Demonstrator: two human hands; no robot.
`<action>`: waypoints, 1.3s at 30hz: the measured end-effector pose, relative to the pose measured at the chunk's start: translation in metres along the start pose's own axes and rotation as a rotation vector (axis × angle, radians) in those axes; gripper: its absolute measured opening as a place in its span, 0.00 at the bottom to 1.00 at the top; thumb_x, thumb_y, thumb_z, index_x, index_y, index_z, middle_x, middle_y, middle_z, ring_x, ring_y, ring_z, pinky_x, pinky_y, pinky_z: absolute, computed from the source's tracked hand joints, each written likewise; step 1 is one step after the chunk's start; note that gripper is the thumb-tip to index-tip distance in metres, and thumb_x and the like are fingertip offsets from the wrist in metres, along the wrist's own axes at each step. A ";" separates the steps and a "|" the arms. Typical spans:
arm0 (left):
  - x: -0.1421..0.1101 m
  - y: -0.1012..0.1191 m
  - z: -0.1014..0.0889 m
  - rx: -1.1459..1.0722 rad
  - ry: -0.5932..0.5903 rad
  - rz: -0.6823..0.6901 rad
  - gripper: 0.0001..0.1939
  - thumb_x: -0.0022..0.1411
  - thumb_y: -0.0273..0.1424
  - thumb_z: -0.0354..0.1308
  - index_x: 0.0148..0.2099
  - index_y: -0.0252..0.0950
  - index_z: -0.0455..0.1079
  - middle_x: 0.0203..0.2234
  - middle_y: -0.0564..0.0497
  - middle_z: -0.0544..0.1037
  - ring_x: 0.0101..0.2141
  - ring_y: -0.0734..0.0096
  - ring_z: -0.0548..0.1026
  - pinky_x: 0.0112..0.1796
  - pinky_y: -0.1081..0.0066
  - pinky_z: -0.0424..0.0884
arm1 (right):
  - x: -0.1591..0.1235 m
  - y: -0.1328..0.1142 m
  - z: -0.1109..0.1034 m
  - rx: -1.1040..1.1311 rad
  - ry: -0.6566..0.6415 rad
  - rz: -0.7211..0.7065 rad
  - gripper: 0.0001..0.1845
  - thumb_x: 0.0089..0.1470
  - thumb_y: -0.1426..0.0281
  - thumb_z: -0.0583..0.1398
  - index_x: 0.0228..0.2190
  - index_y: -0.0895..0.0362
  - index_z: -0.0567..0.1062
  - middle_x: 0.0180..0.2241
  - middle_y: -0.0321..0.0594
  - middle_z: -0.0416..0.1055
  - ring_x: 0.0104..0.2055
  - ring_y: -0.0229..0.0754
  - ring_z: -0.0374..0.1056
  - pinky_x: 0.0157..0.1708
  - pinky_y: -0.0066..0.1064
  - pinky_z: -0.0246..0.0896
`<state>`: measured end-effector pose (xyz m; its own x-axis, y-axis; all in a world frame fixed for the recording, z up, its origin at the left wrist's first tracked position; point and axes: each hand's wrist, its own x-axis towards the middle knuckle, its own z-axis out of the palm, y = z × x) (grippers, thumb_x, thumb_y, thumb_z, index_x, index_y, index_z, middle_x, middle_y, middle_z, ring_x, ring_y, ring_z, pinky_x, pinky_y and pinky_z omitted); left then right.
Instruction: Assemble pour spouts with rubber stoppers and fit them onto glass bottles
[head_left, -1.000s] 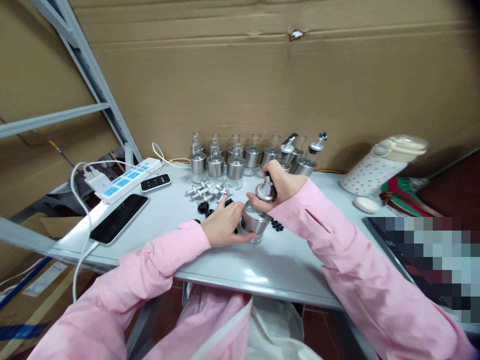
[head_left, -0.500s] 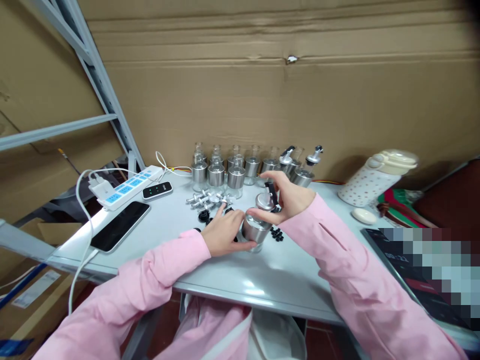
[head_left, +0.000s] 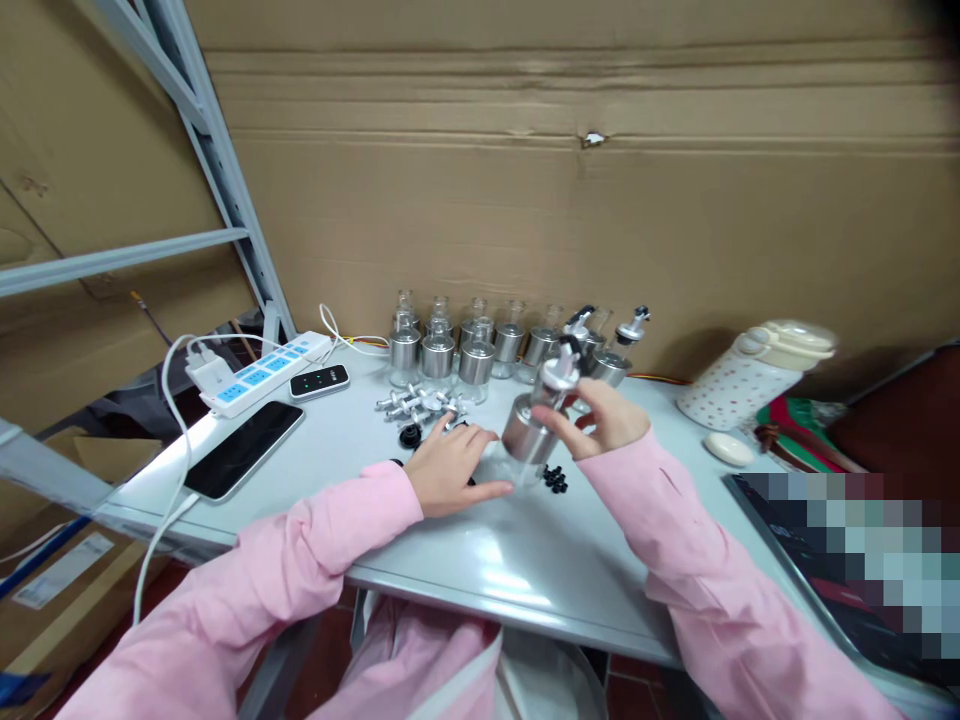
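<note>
A small glass bottle with a steel collar and pourer top is tilted, lifted a little off the grey table. My right hand grips it by the neck and pourer. My left hand lies beside it on the table with fingers spread, holding nothing. Loose steel pourer spouts and small black plugs lie just beyond my hands. A row of similar bottles stands at the back against the cardboard wall; two on the right carry pourers.
At the left lie a black phone, a white power strip and a small black device. A spotted white flask and a white oval object are at the right. A metal shelf frame rises at the left.
My right hand has lifted and tilted the bottle to the right. My left hand has let go of the bottle's body and now rests open on the table.
</note>
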<state>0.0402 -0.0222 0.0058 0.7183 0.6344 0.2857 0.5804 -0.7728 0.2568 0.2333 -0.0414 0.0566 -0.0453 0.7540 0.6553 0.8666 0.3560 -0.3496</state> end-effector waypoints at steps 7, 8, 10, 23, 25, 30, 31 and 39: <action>0.000 -0.001 0.001 0.037 0.034 -0.064 0.13 0.61 0.37 0.49 0.45 0.35 0.63 0.39 0.49 0.74 0.42 0.64 0.70 0.51 0.59 0.56 | 0.051 0.020 0.023 -0.148 -0.005 0.141 0.15 0.52 0.61 0.54 0.36 0.60 0.68 0.35 0.49 0.71 0.33 0.49 0.69 0.33 0.38 0.62; -0.001 -0.001 0.001 0.047 0.026 -0.055 0.12 0.60 0.36 0.49 0.44 0.35 0.64 0.39 0.49 0.74 0.42 0.64 0.70 0.49 0.60 0.58 | 0.057 0.023 0.030 -0.160 -0.035 0.153 0.15 0.53 0.62 0.55 0.37 0.60 0.68 0.37 0.50 0.71 0.36 0.51 0.69 0.36 0.39 0.61; -0.001 0.000 0.001 0.061 0.019 -0.045 0.11 0.60 0.35 0.49 0.42 0.35 0.65 0.38 0.49 0.74 0.41 0.63 0.70 0.46 0.62 0.60 | 0.068 0.028 0.043 -0.183 -0.113 0.213 0.14 0.52 0.64 0.56 0.37 0.61 0.69 0.39 0.52 0.71 0.41 0.53 0.68 0.38 0.39 0.61; 0.000 -0.002 0.001 0.091 0.027 -0.039 0.09 0.60 0.34 0.48 0.40 0.36 0.65 0.36 0.51 0.73 0.39 0.66 0.69 0.44 0.63 0.58 | 0.091 0.045 0.087 -0.227 -0.181 0.369 0.17 0.51 0.67 0.56 0.40 0.67 0.70 0.38 0.57 0.71 0.39 0.54 0.68 0.38 0.40 0.61; 0.000 -0.001 0.001 0.092 0.023 -0.044 0.09 0.61 0.34 0.48 0.40 0.36 0.65 0.36 0.51 0.73 0.39 0.65 0.69 0.44 0.62 0.57 | 0.084 0.047 0.085 -0.220 -0.151 0.340 0.20 0.51 0.67 0.55 0.43 0.68 0.68 0.41 0.59 0.70 0.42 0.55 0.67 0.39 0.41 0.61; -0.001 0.000 0.001 0.090 0.007 -0.043 0.10 0.60 0.34 0.48 0.41 0.36 0.65 0.37 0.50 0.73 0.40 0.65 0.69 0.44 0.62 0.58 | 0.053 0.059 0.055 -0.113 -0.011 0.098 0.15 0.50 0.65 0.53 0.37 0.59 0.72 0.37 0.48 0.72 0.38 0.48 0.69 0.37 0.38 0.63; -0.001 -0.001 0.001 0.091 0.006 -0.043 0.10 0.61 0.34 0.48 0.41 0.36 0.65 0.37 0.50 0.73 0.40 0.65 0.69 0.44 0.62 0.58 | 0.046 0.064 0.047 -0.118 -0.023 0.144 0.13 0.50 0.64 0.53 0.32 0.57 0.73 0.32 0.45 0.73 0.33 0.46 0.69 0.34 0.37 0.63; -0.001 -0.003 0.002 0.096 -0.002 -0.037 0.09 0.60 0.34 0.48 0.40 0.36 0.65 0.37 0.50 0.73 0.40 0.64 0.68 0.45 0.61 0.57 | 0.015 0.109 0.038 0.001 -0.122 0.294 0.09 0.40 0.67 0.60 0.27 0.57 0.74 0.34 0.41 0.72 0.29 0.42 0.70 0.36 0.38 0.64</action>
<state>0.0387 -0.0204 0.0030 0.6965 0.6626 0.2756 0.6405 -0.7471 0.1776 0.3084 0.0298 0.0035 0.1476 0.8854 0.4408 0.8508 0.1136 -0.5131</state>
